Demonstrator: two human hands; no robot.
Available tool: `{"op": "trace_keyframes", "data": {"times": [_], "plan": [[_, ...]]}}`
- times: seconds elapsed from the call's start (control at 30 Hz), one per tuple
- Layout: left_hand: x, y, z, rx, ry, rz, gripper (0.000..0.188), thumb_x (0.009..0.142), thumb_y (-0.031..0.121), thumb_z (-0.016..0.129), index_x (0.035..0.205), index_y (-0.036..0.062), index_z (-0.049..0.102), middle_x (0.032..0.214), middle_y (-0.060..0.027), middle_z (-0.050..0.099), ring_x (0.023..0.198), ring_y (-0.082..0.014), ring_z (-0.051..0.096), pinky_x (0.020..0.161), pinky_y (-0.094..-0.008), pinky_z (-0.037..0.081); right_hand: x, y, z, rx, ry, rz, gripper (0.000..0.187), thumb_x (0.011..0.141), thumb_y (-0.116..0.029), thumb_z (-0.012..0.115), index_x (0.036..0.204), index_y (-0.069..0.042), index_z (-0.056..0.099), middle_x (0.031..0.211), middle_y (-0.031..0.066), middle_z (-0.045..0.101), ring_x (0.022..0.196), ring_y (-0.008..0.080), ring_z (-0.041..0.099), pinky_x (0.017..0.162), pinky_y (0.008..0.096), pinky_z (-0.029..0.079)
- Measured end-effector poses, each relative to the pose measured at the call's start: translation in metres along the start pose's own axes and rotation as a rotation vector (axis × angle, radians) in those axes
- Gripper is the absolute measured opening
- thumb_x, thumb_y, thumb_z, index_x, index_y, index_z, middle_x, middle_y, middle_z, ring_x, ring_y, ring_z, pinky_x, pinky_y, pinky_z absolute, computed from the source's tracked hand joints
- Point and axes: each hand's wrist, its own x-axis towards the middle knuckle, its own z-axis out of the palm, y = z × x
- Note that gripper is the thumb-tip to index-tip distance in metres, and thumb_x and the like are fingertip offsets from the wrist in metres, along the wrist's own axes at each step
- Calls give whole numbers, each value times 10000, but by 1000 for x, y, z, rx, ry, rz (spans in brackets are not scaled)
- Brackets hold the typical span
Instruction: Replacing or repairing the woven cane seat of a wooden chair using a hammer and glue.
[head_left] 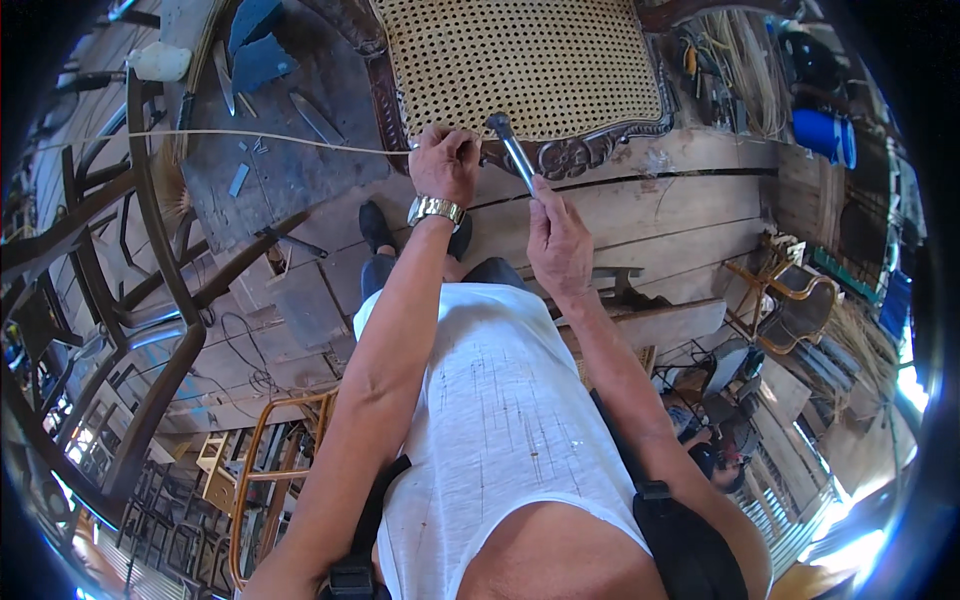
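Note:
A carved dark wooden chair frame [585, 153] with a woven cane panel [520, 65] lies at the top middle. At the panel's lower left corner, my left hand [445, 168] is closed with its fingers pinched at the frame's edge. From that hand a long, thin cane strip [290, 138] runs out to the left. What else the fingertips may hold is hidden. My right hand [560, 238] is wrapped round the shiny metal handle of a hammer [515, 155]. The hammer's head is up over the panel's lower edge, just right of my left hand.
On the dark worktop [290, 185] at left lie a knife blade [317, 118], blue sheet pieces [262, 62] and a small blue block [239, 180]. Dark chair frames [165, 230] crowd the left side. Cane bundles [745, 70] and a blue roll [825, 137] are at the right.

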Motion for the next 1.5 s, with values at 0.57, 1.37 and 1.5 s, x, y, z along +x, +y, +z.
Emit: {"op": "trace_keyframes", "data": {"times": [0.57, 1.37, 1.5], "plan": [[8, 3, -4, -152, -85, -182, 192, 794, 102, 721, 986, 91, 723, 927, -133, 708, 844, -351, 692, 771, -448, 558, -8, 13, 12, 81, 34, -62, 432, 978, -62, 641, 1397, -135, 568, 871, 156, 648, 764, 379, 667, 624, 472, 559], [35, 12, -12, 32, -272, -487, 145, 748, 154, 766, 888, 118, 773, 877, -115, 771, 860, -288, 751, 804, -387, 587, -14, -1, 11, 69, 29, 6, 400, 988, -45, 645, 1383, -79, 593, 990, 164, 700, 785, 343, 684, 674, 402, 570], [33, 15, -13, 60, -250, -457, 136, 751, 155, 766, 884, 125, 775, 885, -115, 772, 868, -290, 751, 807, -384, 585, -12, 17, 31, -10, -53, -20, 420, 983, -25, 644, 1395, -86, 587, 942, 155, 681, 759, 345, 677, 636, 409, 560]]}}
